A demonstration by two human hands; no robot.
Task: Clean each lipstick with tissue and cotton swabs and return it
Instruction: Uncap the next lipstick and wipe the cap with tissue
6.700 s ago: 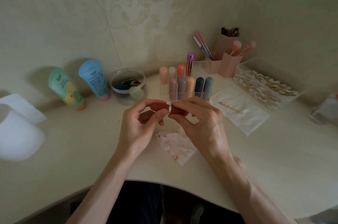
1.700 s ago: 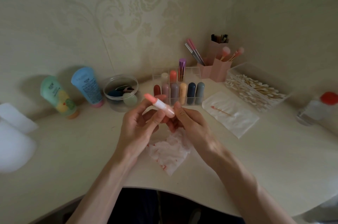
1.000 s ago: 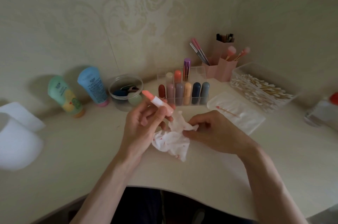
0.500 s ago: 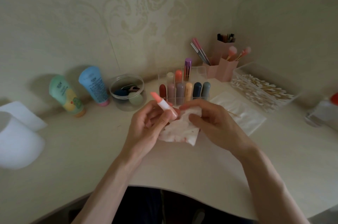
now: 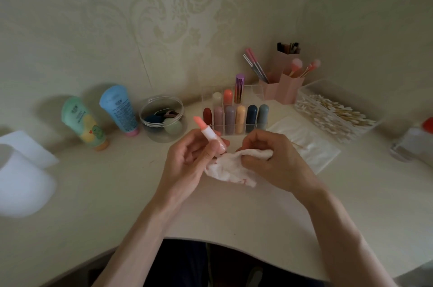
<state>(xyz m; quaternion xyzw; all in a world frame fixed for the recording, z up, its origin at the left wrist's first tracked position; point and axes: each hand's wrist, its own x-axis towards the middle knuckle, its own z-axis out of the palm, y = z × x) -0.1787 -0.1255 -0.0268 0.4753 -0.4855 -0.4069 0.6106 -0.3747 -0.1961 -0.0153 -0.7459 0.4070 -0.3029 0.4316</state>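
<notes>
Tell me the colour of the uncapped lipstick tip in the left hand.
The lipstick tip is coral pink, seen in the head view.

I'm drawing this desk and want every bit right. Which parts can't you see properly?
Head view, the only one:
- Lipstick: its lower end is hidden inside the left hand.
- Tissue: partly bunched inside the right hand.
- Blue tube: print too small to read.
- Red-capped bottle: blurred, cut by the right edge.
- White shape: blurred, cut by the left edge.
</notes>
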